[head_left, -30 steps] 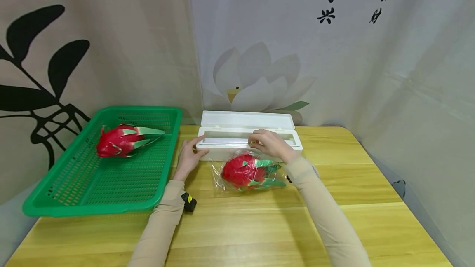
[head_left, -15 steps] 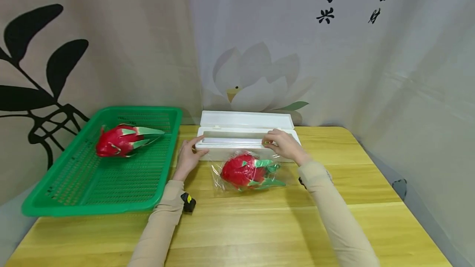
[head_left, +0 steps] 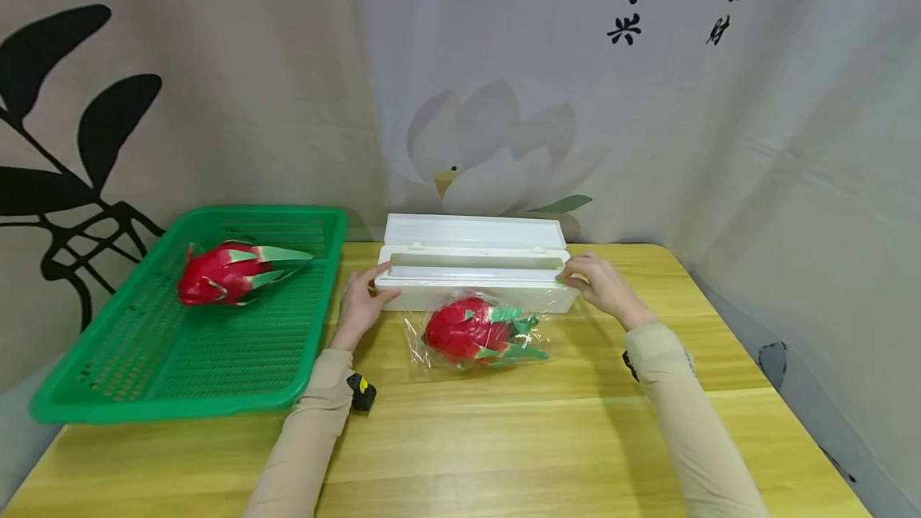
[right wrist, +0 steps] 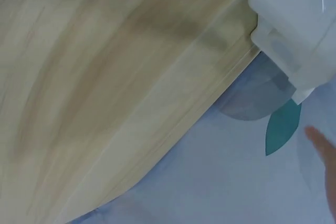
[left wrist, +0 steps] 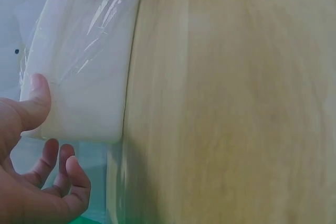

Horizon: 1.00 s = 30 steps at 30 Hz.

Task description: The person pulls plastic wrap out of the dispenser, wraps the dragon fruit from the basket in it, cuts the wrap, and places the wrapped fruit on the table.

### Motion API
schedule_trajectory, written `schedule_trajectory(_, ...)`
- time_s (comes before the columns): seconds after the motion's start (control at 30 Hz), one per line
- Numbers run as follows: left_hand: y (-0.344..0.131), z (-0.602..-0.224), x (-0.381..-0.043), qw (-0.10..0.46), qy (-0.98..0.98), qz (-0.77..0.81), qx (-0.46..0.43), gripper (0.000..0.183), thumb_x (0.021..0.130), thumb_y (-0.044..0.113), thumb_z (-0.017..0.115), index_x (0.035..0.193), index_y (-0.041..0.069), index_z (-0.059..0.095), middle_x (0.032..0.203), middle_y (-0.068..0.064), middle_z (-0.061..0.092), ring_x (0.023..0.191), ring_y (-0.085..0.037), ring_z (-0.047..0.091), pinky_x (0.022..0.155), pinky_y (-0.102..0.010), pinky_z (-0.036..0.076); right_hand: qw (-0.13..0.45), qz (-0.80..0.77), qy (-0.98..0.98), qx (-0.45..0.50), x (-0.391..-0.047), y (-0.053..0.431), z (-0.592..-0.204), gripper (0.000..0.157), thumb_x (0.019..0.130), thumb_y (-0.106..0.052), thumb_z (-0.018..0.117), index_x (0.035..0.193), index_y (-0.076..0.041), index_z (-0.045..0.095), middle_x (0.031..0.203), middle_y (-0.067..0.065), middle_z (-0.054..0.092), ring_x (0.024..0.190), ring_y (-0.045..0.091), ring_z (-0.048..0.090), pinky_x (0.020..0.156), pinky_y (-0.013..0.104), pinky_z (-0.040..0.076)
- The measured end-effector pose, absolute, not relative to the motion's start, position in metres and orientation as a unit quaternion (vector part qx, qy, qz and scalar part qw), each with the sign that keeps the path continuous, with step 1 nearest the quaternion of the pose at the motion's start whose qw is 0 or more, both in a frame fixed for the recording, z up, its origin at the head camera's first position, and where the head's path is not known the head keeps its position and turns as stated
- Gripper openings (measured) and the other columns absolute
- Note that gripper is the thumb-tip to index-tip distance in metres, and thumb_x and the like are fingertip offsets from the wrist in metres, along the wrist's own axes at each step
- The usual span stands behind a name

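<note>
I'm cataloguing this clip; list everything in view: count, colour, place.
Table: 1, yellowish wood, below
Basket: 1, green, table's left
Bare dragon fruit: 1, red and green, in basket
Box: 1, white, open, table's far edge
Wrapped dragon fruit: 1, red and green, before box
Small piece: 1, green, box's right end
Backdrop: at least 1, pale, printed, behind table
Sleeves: 2, beige, forearms
Wrist devices: 2, black, wrists
Left hand: 1, box's left end
Right hand: 1, box's right end

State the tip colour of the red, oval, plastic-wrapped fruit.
The pointed tips are green, best seen in the head view.
</note>
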<state>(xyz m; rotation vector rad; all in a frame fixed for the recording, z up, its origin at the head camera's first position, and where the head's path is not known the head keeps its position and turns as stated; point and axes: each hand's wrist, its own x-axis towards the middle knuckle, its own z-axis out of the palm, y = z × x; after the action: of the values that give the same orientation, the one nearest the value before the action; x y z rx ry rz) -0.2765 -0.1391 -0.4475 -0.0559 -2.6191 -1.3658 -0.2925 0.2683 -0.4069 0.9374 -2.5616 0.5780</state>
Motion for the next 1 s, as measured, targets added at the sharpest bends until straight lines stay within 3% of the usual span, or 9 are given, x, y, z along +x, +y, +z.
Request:
schedule_trajectory(0.17, -0.139, -0.448, -0.278, 0.093, -0.884, -0.457, -0.019, 0.053, 0.084, 0.015, 0.072, 0.135, 0.012, 0.054, 0.095, -0.015, 0.047, 0.084, -0.025, 0.045, 0.069, -0.025, 0.034, 0.165, 0.224, -0.901, 0.332, -0.292, 0.270, -0.409, 0.012, 0.082, 0.009, 0.065, 0.087, -0.001, 0.068, 0.086, 0.012, 0.068, 0.080, 0.026, 0.067, 0.067, 0.036, 0.055)
schedule_trajectory(0.37, -0.140, -0.449, -0.279, 0.091, -0.885, -0.456, -0.010, 0.053, 0.084, 0.015, 0.072, 0.135, 0.013, 0.054, 0.096, -0.016, 0.046, 0.085, -0.025, 0.046, 0.070, -0.026, 0.034, 0.187, 0.236, -0.892, 0.336, -0.295, 0.273, -0.415, 0.018, 0.081, 0.015, 0.062, 0.089, 0.001, 0.070, 0.084, 0.013, 0.067, 0.076, 0.027, 0.065, 0.066, 0.037, 0.056)
schedule_trajectory(0.73, -0.141, -0.448, -0.278, 0.087, -0.885, -0.456, -0.009, 0.054, 0.085, 0.015, 0.071, 0.136, 0.013, 0.053, 0.099, -0.016, 0.047, 0.086, -0.026, 0.046, 0.070, -0.026, 0.035, 0.191, 0.257, -0.889, 0.326, -0.293, 0.277, -0.418, 0.027, 0.075, 0.030, 0.049, 0.080, 0.006, 0.062, 0.092, 0.020, 0.066, 0.089, 0.037, 0.066, 0.071, 0.043, 0.057)
schedule_trajectory(0.87, -0.141, -0.448, -0.277, 0.087, -0.885, -0.457, -0.007, 0.053, 0.085, 0.015, 0.070, 0.136, 0.013, 0.053, 0.099, -0.016, 0.046, 0.085, -0.025, 0.045, 0.070, -0.026, 0.034, 0.163, 0.251, -0.902, 0.312, -0.291, 0.275, -0.415, 0.017, 0.081, 0.020, 0.055, 0.086, 0.006, 0.062, 0.096, 0.021, 0.065, 0.094, 0.037, 0.065, 0.077, 0.044, 0.057)
schedule_trajectory(1.0, -0.140, -0.446, -0.275, 0.083, -0.883, -0.462, -0.003, 0.053, 0.086, 0.014, 0.069, 0.136, 0.013, 0.053, 0.099, -0.016, 0.045, 0.084, -0.023, 0.044, 0.069, -0.025, 0.033, 0.124, 0.228, -0.926, 0.274, -0.285, 0.269, -0.410, 0.007, 0.087, -0.003, 0.065, 0.094, -0.001, 0.062, 0.099, 0.015, 0.062, 0.091, 0.033, 0.062, 0.079, 0.044, 0.055)
